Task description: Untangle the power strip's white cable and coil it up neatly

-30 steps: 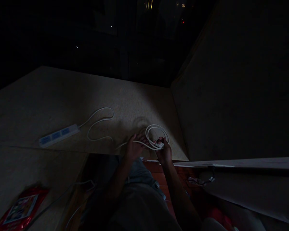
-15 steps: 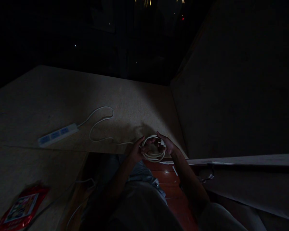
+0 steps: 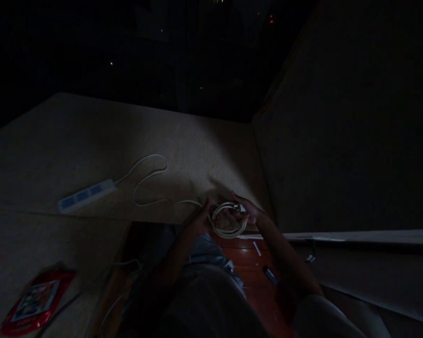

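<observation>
A coil of white power cord [image 3: 228, 233] is held between my two hands over the table's front edge. My left hand [image 3: 205, 219] grips the coil's left side, thumb pointing up. On the opposite side my right hand [image 3: 249, 211] is closed around the coil together with the cord's plug [image 3: 238, 208], whose pins show dimly. From the coil the cord runs left across the table in a loose S-bend to a white power strip [image 3: 88, 195] with blue socket faces, lying at the left. Darkness hides some of the fingers.
A red packet [image 3: 38, 300] lies on the table's near left part [image 3: 7, 253], beside a thin dark cable. Another pale cable [image 3: 125, 264] hangs off the edge there. A dark wall or panel [image 3: 348, 141] rises on the right. Below, a small dark object [image 3: 270, 275] rests on the reddish floor.
The coil and both hands have shifted slightly right. The right-hand fingers have moved around the coil and plug. The power strip stays in place on the table.
</observation>
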Motion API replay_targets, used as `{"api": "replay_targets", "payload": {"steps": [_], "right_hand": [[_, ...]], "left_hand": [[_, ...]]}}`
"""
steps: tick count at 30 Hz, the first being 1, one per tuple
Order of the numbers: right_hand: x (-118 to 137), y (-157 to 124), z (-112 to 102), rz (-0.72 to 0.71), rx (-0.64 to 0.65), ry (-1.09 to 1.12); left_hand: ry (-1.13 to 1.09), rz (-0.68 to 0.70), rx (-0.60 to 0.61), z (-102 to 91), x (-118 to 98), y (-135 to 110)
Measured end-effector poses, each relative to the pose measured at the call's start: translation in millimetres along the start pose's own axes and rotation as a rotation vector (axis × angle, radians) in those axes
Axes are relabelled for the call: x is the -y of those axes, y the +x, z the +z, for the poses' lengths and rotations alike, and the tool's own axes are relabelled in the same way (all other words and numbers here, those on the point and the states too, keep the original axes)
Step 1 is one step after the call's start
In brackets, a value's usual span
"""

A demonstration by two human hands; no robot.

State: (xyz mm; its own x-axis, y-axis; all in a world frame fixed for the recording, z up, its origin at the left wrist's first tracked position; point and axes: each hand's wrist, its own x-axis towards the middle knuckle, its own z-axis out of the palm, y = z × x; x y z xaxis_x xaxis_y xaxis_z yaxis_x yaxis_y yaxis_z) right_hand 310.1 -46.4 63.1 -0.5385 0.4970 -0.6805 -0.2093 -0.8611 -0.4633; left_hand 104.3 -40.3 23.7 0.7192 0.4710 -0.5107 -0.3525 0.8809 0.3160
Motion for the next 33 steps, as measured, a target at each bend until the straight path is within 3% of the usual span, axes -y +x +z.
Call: {"api": "replay_targets", "payload": {"steps": [7, 13, 17, 20, 26, 33], "right_hand": [[13.1, -5.9, -20.1, 0.072, 0.023, 0.017], [23.9, -12.6, -36.8, 0.172, 0.081, -0.06], [40.2, -27.0, -46.9, 0.104, 0.102, -0.06], [53.3, -39.8, -50.6, 0.047, 0.121, -0.04], [65.4, -54.1, -47.6, 0.069, 0.06, -0.076], [71.8, -63.3, -42.6, 0.036, -0.066, -0.131]], "left_hand": [[-0.099, 0.047, 0.182, -7.2, -23.6, -13.9], [-0.229, 0.371, 0.006, -24.8, -30.4, -29.6], [-0.421, 0.427, -0.108, -40.1, -22.0, -51.2], [-0.473, 0.471, -0.164, -39.6, -12.3, -57.9], [-0.401, 0.587, -0.135, -18.4, -9.5, -37.3], [-0.091, 0.645, -0.365, -21.5, -41.9, -20.2]]}}
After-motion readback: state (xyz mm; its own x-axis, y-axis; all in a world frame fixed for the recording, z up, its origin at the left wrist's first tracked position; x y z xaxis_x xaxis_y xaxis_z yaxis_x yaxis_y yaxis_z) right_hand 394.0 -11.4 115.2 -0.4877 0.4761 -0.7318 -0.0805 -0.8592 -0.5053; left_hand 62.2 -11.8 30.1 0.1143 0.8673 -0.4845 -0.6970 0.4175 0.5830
